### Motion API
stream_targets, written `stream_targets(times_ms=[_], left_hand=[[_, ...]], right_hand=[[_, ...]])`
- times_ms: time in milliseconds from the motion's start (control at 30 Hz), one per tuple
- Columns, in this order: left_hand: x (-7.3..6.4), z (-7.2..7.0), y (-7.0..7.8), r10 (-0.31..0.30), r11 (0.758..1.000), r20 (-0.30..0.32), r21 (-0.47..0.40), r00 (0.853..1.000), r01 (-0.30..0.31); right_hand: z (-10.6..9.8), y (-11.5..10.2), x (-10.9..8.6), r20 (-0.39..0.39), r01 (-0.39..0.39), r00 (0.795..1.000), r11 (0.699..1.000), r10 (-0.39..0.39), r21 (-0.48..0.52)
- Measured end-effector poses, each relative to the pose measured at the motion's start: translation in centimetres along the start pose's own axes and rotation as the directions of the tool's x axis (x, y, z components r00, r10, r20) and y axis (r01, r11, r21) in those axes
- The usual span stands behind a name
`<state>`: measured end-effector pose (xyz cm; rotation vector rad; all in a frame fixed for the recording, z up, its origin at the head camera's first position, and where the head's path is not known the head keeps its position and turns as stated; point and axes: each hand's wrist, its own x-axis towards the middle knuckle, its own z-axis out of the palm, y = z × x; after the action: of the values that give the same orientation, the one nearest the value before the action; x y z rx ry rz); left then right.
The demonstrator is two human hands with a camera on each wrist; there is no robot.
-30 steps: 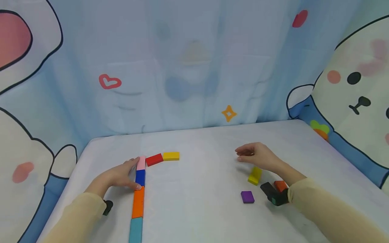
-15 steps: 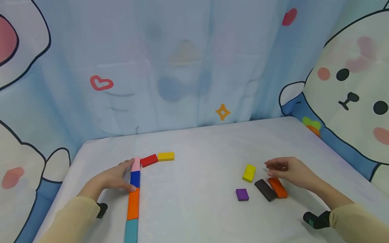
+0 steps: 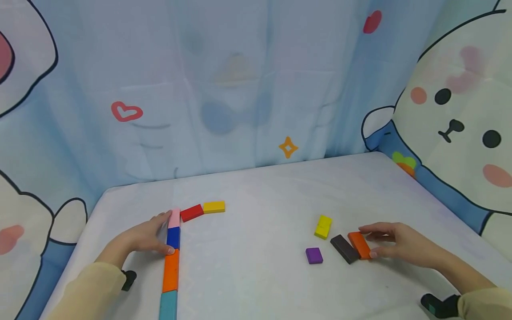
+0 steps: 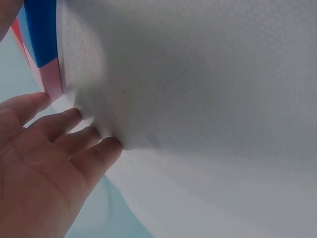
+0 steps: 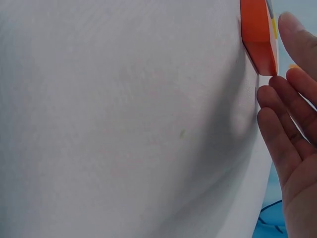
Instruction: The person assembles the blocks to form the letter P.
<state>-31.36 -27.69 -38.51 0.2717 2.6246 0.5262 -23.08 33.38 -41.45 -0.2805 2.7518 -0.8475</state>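
On the left, a row of blocks runs toward me: a pink block (image 3: pixel 174 218), a blue block (image 3: pixel 174 238), an orange block (image 3: pixel 170 271) and a teal block (image 3: pixel 168 306). My left hand (image 3: pixel 140 238) rests beside it, index fingertip at the pink block, thumb at the blue-orange joint. In the left wrist view the other fingers extend loosely over the cloth. My right hand (image 3: pixel 404 245) is at another orange block (image 3: pixel 359 245), fingertips at its far end and thumb near its close end. The right wrist view shows these fingers fairly straight beside the block (image 5: pixel 257 39).
From the pink block, a red block (image 3: pixel 192 213) and a yellow block (image 3: pixel 214 207) continue rightward. A dark block (image 3: pixel 345 249) lies against the right orange block, with a yellow block (image 3: pixel 323 227) and a purple block (image 3: pixel 314 255) nearby. A printed curtain (image 3: pixel 240 89) hangs behind the table.
My right hand has moved right and toward me, from above the yellow block to the orange block. My left hand stays at the row while the head view shifts slightly.
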Motion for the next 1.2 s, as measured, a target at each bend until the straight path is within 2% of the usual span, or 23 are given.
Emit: stream_targets(times_ms=[167,533,900,1200], left_hand=[[0.0,0.1,-0.1,0.001,1.0,-0.004,0.001,1.0,-0.001],[0.1,0.1,-0.2,-0.008,1.0,-0.004,-0.011,1.0,0.008],[0.1,0.1,-0.2,-0.015,1.0,-0.002,-0.009,1.0,0.015],[0.2,0.2,-0.3,-0.018,1.0,-0.001,-0.02,1.0,0.018]], right_hand=[[-0.1,0.1,0.1,0.033,0.008,0.999,1.0,-0.008,0.005],[-0.2,-0.1,0.7,0.062,0.007,0.998,0.999,-0.004,-0.053],[-0.5,0.4,1.8,-0.022,0.009,1.0,0.991,-0.012,-0.137],[-1.4,0.5,3.9,-0.037,0.007,0.999,0.989,-0.013,-0.149]])
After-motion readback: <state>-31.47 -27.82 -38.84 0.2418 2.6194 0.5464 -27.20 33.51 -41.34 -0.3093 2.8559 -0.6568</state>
